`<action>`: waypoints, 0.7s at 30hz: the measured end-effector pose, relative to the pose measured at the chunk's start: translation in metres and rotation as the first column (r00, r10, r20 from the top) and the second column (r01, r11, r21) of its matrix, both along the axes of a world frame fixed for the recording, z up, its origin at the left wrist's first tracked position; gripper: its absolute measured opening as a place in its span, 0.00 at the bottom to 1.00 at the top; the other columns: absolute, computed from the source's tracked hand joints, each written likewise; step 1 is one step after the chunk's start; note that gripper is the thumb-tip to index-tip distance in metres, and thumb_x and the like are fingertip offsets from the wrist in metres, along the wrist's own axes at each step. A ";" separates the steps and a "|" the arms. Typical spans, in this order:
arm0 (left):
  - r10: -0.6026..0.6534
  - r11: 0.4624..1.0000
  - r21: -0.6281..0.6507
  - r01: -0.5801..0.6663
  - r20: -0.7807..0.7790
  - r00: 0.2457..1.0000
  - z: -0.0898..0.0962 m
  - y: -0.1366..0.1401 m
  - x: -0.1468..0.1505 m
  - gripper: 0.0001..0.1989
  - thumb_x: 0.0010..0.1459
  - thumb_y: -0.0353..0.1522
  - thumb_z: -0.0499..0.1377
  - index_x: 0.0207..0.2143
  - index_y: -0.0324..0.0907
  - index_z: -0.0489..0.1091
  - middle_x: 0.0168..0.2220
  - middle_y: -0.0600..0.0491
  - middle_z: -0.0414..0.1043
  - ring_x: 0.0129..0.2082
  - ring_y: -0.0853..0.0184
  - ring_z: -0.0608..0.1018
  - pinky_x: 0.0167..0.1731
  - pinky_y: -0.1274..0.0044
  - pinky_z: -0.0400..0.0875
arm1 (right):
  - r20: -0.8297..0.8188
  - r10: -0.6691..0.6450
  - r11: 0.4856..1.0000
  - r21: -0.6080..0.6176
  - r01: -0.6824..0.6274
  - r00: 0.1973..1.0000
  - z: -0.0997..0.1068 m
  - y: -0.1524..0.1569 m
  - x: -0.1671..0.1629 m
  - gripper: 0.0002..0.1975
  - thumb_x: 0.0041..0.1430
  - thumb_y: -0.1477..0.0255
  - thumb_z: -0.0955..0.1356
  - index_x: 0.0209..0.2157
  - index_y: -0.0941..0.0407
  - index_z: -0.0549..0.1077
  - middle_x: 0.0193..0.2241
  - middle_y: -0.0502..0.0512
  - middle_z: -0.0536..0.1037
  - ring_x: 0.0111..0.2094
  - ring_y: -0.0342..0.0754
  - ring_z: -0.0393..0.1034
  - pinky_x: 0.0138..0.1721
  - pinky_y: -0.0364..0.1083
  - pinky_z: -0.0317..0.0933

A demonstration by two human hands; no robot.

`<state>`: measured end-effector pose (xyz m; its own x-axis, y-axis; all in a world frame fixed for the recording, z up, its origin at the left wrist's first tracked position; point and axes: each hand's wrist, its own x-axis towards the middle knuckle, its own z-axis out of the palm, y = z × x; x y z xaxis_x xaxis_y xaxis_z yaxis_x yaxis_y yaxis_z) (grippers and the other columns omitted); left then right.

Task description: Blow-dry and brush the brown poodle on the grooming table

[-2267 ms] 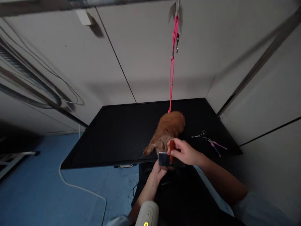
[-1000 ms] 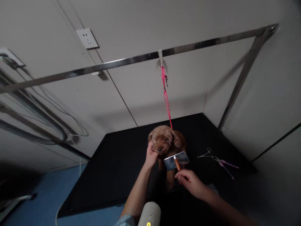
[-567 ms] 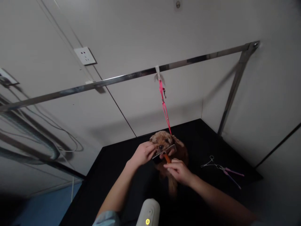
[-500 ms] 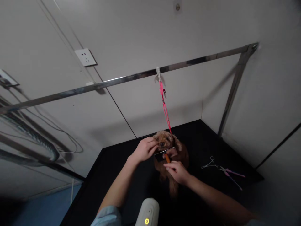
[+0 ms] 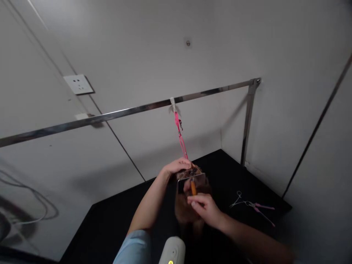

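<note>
A brown curly-haired dog (image 5: 187,212) sits on the black table (image 5: 115,220), facing me. My left hand (image 5: 178,165) lies over the top of its head, fingers curled on the fur. In my right hand (image 5: 206,208) is the orange handle of a slicker brush (image 5: 194,188). The brush's wide, shiny flat head is raised just under the dog's muzzle, hiding part of its chest. Whether the bristles touch the fur cannot be made out. Behind the dog a pink leash (image 5: 181,141) runs up from it.
The leash hangs from a metal bar (image 5: 148,107) across the back. To the right lie scissor-handled forceps (image 5: 238,200) and a pink-handled plier-like tool (image 5: 258,208). A white device with a yellow light (image 5: 173,249) juts up at the bottom. Walls stand behind and right.
My left hand has moved from beside the dog's muzzle onto the top of its head, and the head is now lower. The brush stays in my right hand. The view has shifted.
</note>
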<state>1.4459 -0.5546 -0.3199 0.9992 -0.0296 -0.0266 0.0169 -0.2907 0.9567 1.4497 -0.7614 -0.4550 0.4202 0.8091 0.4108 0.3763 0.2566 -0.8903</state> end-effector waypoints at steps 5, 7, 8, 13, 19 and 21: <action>-0.036 0.995 -0.092 0.033 -0.036 0.999 -0.005 -0.008 0.018 0.23 0.39 0.48 0.68 0.17 0.37 0.70 0.17 0.54 0.67 0.18 0.72 0.66 0.21 0.80 0.59 | -0.129 0.027 0.992 -0.116 -0.042 0.991 -0.005 -0.012 -0.004 0.21 0.57 0.55 0.65 0.38 0.57 0.81 0.28 0.59 0.81 0.30 0.52 0.76 0.34 0.49 0.70; -0.016 0.995 -0.099 0.012 -0.038 0.999 -0.007 -0.011 0.020 0.23 0.40 0.48 0.68 0.17 0.37 0.70 0.16 0.54 0.67 0.17 0.73 0.64 0.20 0.80 0.57 | -0.194 0.083 0.990 -0.093 -0.103 0.977 -0.004 -0.016 -0.004 0.23 0.58 0.53 0.65 0.41 0.57 0.80 0.28 0.58 0.81 0.29 0.50 0.76 0.32 0.48 0.70; -0.007 0.995 -0.099 0.004 -0.034 0.999 -0.009 -0.013 0.021 0.23 0.40 0.48 0.68 0.17 0.36 0.70 0.16 0.55 0.66 0.17 0.74 0.64 0.20 0.80 0.56 | -0.177 0.085 0.994 -0.050 -0.095 0.981 -0.002 -0.017 -0.003 0.23 0.58 0.54 0.64 0.42 0.57 0.79 0.29 0.59 0.82 0.30 0.50 0.76 0.33 0.48 0.70; 0.076 0.989 -0.124 -0.080 -0.031 0.997 -0.013 -0.022 0.018 0.21 0.42 0.46 0.67 0.17 0.37 0.68 0.15 0.58 0.63 0.17 0.75 0.62 0.20 0.81 0.56 | -0.111 0.009 0.997 -0.070 -0.017 0.994 -0.002 -0.014 -0.002 0.19 0.57 0.58 0.66 0.39 0.57 0.81 0.32 0.60 0.82 0.34 0.52 0.76 0.38 0.50 0.69; 0.158 0.974 -0.164 -0.159 -0.016 0.987 -0.016 -0.034 0.006 0.22 0.41 0.46 0.67 0.16 0.37 0.67 0.14 0.58 0.63 0.16 0.76 0.61 0.20 0.80 0.53 | -0.101 0.108 0.994 -0.024 -0.111 0.989 -0.005 -0.019 -0.006 0.22 0.59 0.57 0.64 0.42 0.57 0.79 0.31 0.58 0.82 0.33 0.49 0.75 0.37 0.47 0.69; 0.188 0.967 -0.175 -0.188 -0.017 0.982 -0.018 -0.037 0.001 0.22 0.40 0.47 0.67 0.16 0.37 0.67 0.14 0.58 0.63 0.16 0.76 0.60 0.20 0.80 0.53 | -0.082 0.065 0.998 -0.014 -0.066 0.995 -0.005 -0.019 -0.006 0.21 0.58 0.57 0.65 0.41 0.57 0.80 0.32 0.59 0.82 0.34 0.49 0.75 0.39 0.48 0.68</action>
<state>1.4471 -0.5913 -0.3380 0.9873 0.1544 -0.0383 0.0558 -0.1107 0.9923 1.4437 -0.7808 -0.4597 0.3977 0.8423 0.3639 0.2851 0.2635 -0.9215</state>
